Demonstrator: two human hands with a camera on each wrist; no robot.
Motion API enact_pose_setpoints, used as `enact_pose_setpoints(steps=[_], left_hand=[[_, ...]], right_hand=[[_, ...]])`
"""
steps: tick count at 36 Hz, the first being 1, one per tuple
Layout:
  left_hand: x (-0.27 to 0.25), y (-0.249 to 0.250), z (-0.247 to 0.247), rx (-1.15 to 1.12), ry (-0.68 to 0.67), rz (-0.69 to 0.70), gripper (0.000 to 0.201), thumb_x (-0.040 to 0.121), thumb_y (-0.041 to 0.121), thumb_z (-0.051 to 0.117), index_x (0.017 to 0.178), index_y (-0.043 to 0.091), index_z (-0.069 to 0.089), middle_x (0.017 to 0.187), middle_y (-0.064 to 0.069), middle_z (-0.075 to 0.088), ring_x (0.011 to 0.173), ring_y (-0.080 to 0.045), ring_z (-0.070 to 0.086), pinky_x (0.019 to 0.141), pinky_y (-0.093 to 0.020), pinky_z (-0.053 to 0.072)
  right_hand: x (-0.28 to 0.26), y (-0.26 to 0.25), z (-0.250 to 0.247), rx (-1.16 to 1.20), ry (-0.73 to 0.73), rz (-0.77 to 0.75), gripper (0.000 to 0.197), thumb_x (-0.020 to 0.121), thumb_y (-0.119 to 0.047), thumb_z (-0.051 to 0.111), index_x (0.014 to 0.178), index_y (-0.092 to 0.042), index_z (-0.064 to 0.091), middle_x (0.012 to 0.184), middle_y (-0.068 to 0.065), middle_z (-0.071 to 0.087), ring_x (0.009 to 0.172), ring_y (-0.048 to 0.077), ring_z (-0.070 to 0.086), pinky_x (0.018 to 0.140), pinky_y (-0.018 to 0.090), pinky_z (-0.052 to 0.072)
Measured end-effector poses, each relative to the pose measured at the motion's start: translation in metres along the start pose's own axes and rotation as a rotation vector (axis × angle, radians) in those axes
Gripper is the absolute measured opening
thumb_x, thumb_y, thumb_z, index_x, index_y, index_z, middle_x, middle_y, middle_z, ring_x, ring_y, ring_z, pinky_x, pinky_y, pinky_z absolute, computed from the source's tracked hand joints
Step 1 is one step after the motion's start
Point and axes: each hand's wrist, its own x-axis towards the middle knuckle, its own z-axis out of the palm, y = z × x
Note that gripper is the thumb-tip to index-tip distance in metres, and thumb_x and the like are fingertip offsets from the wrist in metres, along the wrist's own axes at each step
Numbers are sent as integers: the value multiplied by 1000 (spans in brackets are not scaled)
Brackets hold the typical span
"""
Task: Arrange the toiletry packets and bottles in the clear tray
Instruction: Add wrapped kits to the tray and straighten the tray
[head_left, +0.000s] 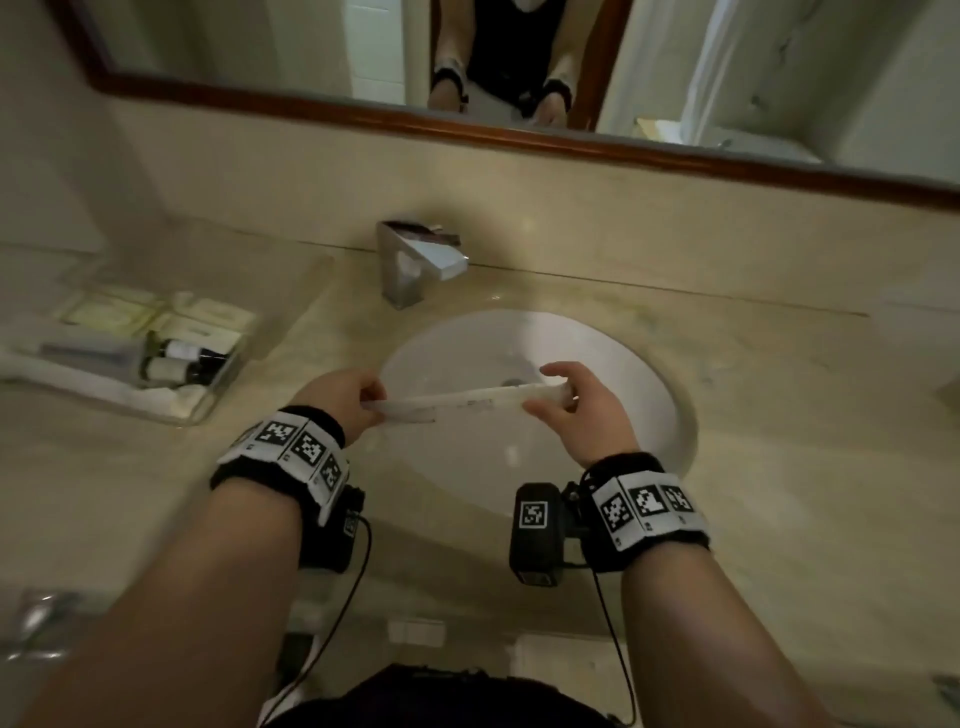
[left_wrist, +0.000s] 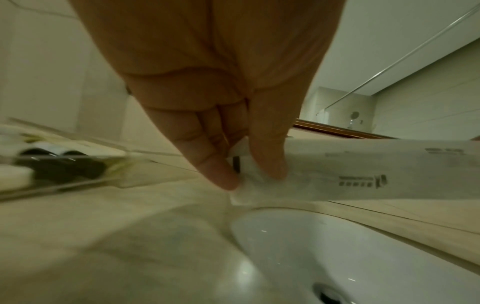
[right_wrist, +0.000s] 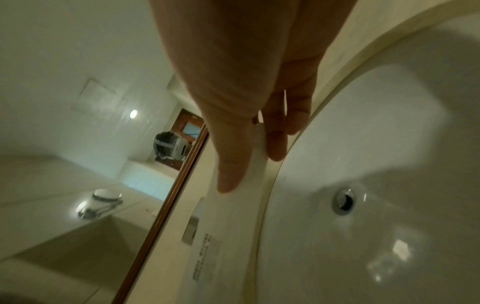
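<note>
A long white toiletry packet (head_left: 457, 402) with grey print hangs level above the sink basin (head_left: 623, 364), held at both ends. My left hand (head_left: 358, 400) pinches its left end between thumb and fingers (left_wrist: 270, 164); the packet (left_wrist: 376, 176) runs off to the right there. My right hand (head_left: 566, 400) pinches the right end, thumb (right_wrist: 228, 172) lying on the packet (right_wrist: 223, 236). The clear tray (head_left: 208, 400) sits on the counter at the left. It holds two dark bottles (head_left: 182, 358) with white labels, pale packets (head_left: 208, 317) and a long grey packet (head_left: 88, 353).
A chrome faucet (head_left: 415, 260) stands behind the basin, whose drain (right_wrist: 344, 200) shows below my hands. A wood-framed mirror (head_left: 467, 132) runs along the back wall. Beige counter (head_left: 779, 415) spreads right of the basin.
</note>
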Motion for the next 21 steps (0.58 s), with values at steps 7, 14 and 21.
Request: enact_pose_setpoints(steps=[7,14,21], left_hand=[[-5,-92,-48,-9,54,-108,23,89,20,58,112,16,61,115,-7,64,105,-25,58,85,-31,44],[-12,-189,-104,57,47,-221,25,88,21,59,113,17,60,115,-8,63,107,-26,58,84,-30,45],[1,-270,-151,113,75,-267,28,82,12,65,110,12,63,115,-11,63,109,-27,58,91,-30,44]], right_hand=[[10,-72,66,-247,-219,-121,28,85,-33,65,110,-19,66,107,-1,66,101,16,59,82,25,39],[15,-143,149,-301,-385,-187,24,87,-33,63,102,-16,65,88,0,57,85,18,53,74,26,38],[18,-209,224,-391,-456,-301,20,92,-30,54,104,-17,63,85,0,54,79,18,50,68,28,37]])
